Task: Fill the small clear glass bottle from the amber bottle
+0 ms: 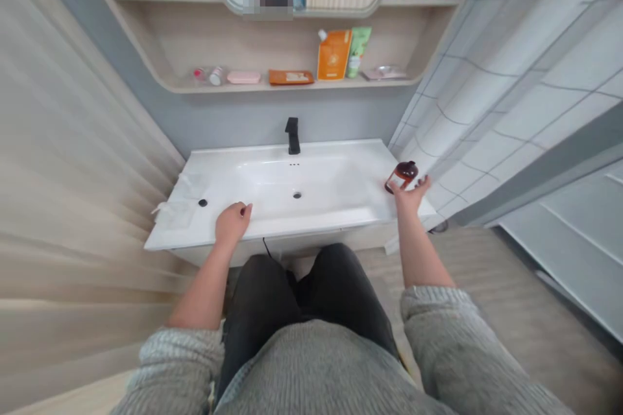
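Observation:
At the right end of the white washbasin (341,215) is a brown bottle (402,176) with a pale label and a dark top. My right hand (409,196) is beside it, fingers spread, with the thumb close to the label; whether they touch I cannot tell. Over the basin's front rim, left of the bowl, my left hand (233,220) is closed. A small dark spot shows at its fingertips, too small to make out. A small round black piece (203,203) lies on the left ledge, near a crumpled clear plastic wrap (176,213).
A black faucet (293,136) stands at the back of the basin, above a dark drain (297,195). The wall shelf (233,87) holds an orange pouch (333,55), a green tube (359,52) and an orange packet (291,77). Curtains hang at left and right.

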### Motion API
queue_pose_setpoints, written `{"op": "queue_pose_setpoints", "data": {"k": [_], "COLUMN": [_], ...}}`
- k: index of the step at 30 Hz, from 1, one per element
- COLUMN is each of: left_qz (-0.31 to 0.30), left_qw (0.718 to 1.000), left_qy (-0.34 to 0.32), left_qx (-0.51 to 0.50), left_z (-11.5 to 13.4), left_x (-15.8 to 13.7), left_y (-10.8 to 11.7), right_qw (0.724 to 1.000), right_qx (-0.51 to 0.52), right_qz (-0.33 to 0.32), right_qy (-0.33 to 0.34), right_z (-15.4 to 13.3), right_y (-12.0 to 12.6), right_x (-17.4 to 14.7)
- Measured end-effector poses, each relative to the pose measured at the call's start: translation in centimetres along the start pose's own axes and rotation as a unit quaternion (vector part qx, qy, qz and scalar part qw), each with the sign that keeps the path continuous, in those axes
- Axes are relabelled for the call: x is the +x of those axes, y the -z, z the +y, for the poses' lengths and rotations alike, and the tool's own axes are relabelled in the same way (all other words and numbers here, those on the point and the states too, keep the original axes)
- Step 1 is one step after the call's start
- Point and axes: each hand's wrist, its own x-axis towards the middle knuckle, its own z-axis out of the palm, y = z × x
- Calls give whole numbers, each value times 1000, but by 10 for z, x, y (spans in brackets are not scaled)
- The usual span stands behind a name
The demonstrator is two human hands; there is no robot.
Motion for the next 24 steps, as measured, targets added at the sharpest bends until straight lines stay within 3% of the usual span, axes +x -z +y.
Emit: {"op": "queue_pose_setpoints", "data": {"k": [4, 11, 17, 21, 24], "left_qz": [-12, -20, 15, 66, 53], "left_qw": [1000, 1000, 999, 995, 993], "left_qy": [5, 16, 11, 20, 32], "left_qx": [4, 13, -40, -78, -96], "left_z": [2, 1, -1, -2, -5], "left_x": [0, 2, 0, 0, 6], "left_y": [2, 0, -3, -7, -4], "right_qw": [996, 996, 986, 953, 925], "right_qx": [26, -16, 119, 205, 238], "right_qz": [-25, -34, -113, -224, -296], "right_qy": [-79, -78, -18, -21, -28], "right_z": [2, -7, -49, -90, -123], "right_y": [-15, -16, -35, -64, -84], "right_x": [18, 19, -31, -80, -115]}}
